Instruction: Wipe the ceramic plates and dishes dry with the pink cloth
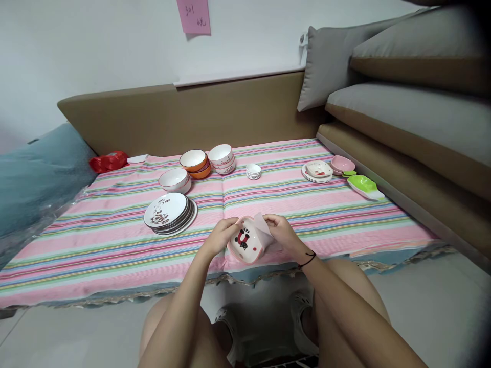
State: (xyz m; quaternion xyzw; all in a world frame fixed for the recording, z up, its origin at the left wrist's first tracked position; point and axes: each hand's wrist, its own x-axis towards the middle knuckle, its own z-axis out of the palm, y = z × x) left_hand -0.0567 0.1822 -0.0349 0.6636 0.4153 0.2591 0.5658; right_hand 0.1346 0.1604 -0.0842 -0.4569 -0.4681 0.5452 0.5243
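Near the front edge of the striped cloth, I hold up a small pink-rimmed bowl (247, 244) with a red and black cartoon figure inside. My left hand (222, 235) grips its left rim. At the bowl's right side my right hand (282, 230) is closed on a thin pale pink cloth or wipe (263, 227), which lies over the rim. Part of the right hand's fingers is hidden behind the cloth.
Left of my hands stand a stack of plates (164, 210), white bowls (174, 180) and orange bowls (194, 161). Several small dishes (253, 171) sit mid-back. At right are plates with a bowl (317, 169), pink bowls (342, 163) and a green dish (362, 185) near stacked cushions (406, 112).
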